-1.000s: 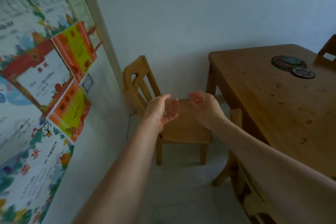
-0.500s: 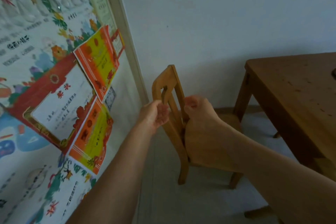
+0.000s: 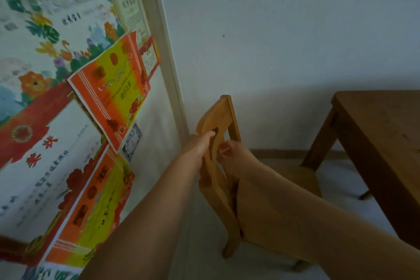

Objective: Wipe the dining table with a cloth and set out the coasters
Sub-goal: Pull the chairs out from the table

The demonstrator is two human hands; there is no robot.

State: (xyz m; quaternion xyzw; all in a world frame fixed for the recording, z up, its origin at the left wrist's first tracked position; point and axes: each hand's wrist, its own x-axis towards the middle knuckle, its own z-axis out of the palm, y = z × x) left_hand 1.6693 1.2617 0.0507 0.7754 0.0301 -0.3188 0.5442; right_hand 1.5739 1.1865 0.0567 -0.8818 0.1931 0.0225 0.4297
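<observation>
Closest to the viewer, the left forearm (image 3: 147, 211) rises from the bottom centre of the frame and the right forearm (image 3: 295, 207) comes in from the lower right corner, both bare and both stretched toward the middle of the frame. They meet at the backrest of a small wooden chair (image 3: 221, 113) standing on a pale floor (image 3: 204, 245), with its back toward the viewer. The left hand (image 3: 199, 146) grips the left side of the backrest, one finger reaching up toward a dark cut-out in the top rail. The right hand (image 3: 236, 159) holds the backrest from the right side, its fingers curled round a slat just below the rail. The two hands sit close together with wood between them. This looks like a preparing step, getting the chair out of the way, rather than wiping. The likely next move is to lift or drag the chair clear, keeping both grips firm so it does not tip. The wooden counter (image 3: 381, 125) fills the right edge of the frame, only a corner and one leg showing, well apart from the hands. No cloth and no coasters are in view. Bright posters (image 3: 109, 88) cover the left side; a plain pale wall (image 3: 284, 41) lies farthest away.
</observation>
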